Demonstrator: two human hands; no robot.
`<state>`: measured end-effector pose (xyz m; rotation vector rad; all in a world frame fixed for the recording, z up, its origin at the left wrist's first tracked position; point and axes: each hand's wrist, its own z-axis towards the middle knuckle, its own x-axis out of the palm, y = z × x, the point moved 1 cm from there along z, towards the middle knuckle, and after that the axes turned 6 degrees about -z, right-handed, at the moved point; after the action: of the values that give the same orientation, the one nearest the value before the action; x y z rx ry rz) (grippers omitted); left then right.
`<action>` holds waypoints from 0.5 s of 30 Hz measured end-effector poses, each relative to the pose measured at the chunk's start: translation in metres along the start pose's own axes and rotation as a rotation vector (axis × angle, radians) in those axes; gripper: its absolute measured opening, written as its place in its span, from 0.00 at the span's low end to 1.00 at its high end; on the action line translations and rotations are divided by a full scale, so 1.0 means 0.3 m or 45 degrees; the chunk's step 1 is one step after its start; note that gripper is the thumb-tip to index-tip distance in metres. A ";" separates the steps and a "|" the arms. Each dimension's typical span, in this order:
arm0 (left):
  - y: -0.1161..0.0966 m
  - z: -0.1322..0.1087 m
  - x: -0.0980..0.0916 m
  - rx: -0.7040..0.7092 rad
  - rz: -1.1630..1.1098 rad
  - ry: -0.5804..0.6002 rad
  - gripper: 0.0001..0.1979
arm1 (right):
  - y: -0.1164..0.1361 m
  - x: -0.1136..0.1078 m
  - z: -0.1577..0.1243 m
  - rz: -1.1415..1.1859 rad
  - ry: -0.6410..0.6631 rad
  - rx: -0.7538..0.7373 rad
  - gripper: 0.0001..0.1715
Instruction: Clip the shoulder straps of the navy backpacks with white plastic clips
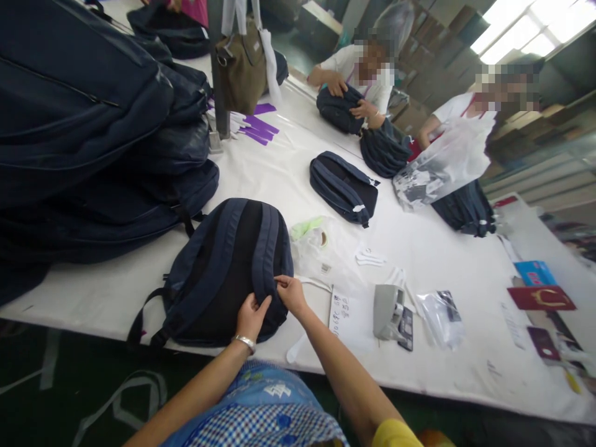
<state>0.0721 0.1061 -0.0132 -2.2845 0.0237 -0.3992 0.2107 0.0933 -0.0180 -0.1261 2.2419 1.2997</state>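
Observation:
A dark navy backpack (235, 267) lies on the white table in front of me, its straps and back panel facing up. My left hand (252, 318), with a silver bracelet at the wrist, pinches the lower end of one shoulder strap (264, 248). Just to the right, my right hand (289, 293) has its fingers closed at the backpack's side edge, beside the same strap. What exactly the right fingertips grip is too small to make out. The other strap (223, 261) rests flat across the back panel.
A tall pile of navy backpacks (93, 143) stands left. Ahead lies another backpack (344, 186). A tape dispenser (387, 311), a paper sheet (349, 316) and plastic bags (440, 316) sit right. A metal post (218, 68) rises behind. Two people (372, 74) handle bags across the table.

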 end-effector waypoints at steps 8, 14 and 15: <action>-0.063 -0.053 0.035 -0.402 -0.100 -0.131 0.14 | 0.037 -0.012 -0.044 -0.475 -0.055 -0.246 0.18; -0.069 -0.073 0.037 -0.486 -0.102 -0.051 0.17 | 0.054 -0.040 -0.035 -0.518 0.024 -0.451 0.18; -0.068 -0.077 0.042 -0.477 -0.122 -0.040 0.16 | 0.056 -0.049 -0.030 -0.495 0.050 -0.471 0.18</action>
<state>0.0753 0.1015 0.0195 -2.6689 -0.0297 -0.4376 0.2140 0.0920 0.0058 -0.6903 1.8588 1.4767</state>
